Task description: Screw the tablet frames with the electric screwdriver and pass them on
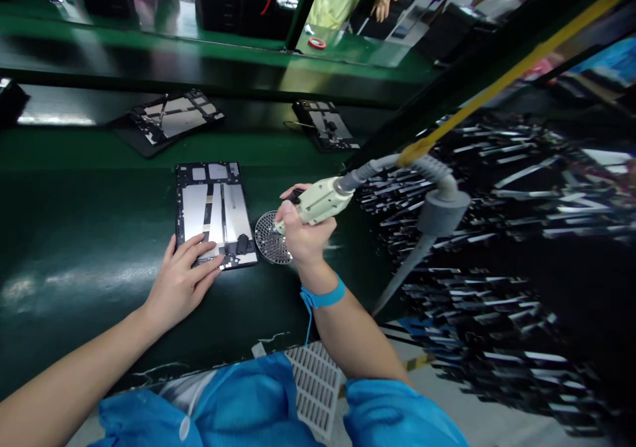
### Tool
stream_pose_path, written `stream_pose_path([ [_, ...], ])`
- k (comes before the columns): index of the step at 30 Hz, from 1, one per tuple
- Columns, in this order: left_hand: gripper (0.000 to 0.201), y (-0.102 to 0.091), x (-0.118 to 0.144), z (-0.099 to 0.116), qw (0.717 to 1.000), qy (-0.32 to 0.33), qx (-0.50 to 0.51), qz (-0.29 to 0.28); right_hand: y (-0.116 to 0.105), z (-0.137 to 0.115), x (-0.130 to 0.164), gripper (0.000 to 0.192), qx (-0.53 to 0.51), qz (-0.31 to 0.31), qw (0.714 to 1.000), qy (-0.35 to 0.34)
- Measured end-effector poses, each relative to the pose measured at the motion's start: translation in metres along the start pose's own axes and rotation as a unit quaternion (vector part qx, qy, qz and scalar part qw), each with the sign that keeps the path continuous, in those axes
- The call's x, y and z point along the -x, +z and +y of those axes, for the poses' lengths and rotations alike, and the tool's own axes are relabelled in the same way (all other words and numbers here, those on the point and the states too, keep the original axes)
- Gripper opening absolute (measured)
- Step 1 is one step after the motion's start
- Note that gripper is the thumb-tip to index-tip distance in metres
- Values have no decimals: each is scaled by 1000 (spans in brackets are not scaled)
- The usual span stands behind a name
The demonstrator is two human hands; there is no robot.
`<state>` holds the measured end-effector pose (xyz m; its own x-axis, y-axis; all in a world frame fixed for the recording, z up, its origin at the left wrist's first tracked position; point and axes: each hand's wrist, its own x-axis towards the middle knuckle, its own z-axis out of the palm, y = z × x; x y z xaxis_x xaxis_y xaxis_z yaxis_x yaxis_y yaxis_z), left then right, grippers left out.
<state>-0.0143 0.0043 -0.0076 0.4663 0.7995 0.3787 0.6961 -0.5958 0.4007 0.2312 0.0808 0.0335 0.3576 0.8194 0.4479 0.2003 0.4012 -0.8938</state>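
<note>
An opened tablet (193, 205) lies on the green bench, its silvery inner panels, ribbon strips and black edges facing up. My left hand (181, 278) rests over its lower left corner, fingers stretched out and apart on the housing. My right hand (309, 235) is wrapped round a pale electric screwdriver (322, 200) with a thick grey cable. The screwdriver's tip points down at a round, perforated metal screw tray (271, 238), just right of the tablet. My hand hides part of the tray, and whether the tip touches it I cannot tell.
Two more opened tablets lie behind, one at back left (179, 117) and one at back right (330, 126). Racks of upright dark parts (501, 341) fill the right side. The cable hangs from a yellow strap (497, 89). Co-workers sit across the bench.
</note>
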Motion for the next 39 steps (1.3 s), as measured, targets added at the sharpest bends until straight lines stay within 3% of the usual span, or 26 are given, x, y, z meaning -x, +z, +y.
stream_pose_path([
  [12,26,2,1,-1,1000,-3,8,-1,0,3,1,20,13,-1,1000,20],
  [18,31,5,0,1,1000,-17,18,5,11,-25,5,18,-63,5,998,7],
  [22,36,5,-1,1,999,-17,30,4,32,-46,31,21,-125,-82,989,16],
  [26,35,3,-2,0,999,-18,39,3,48,-49,55,25,-153,-175,972,35],
  [39,36,4,-5,2,998,-30,47,-5,51,-40,65,25,-107,-210,970,64],
])
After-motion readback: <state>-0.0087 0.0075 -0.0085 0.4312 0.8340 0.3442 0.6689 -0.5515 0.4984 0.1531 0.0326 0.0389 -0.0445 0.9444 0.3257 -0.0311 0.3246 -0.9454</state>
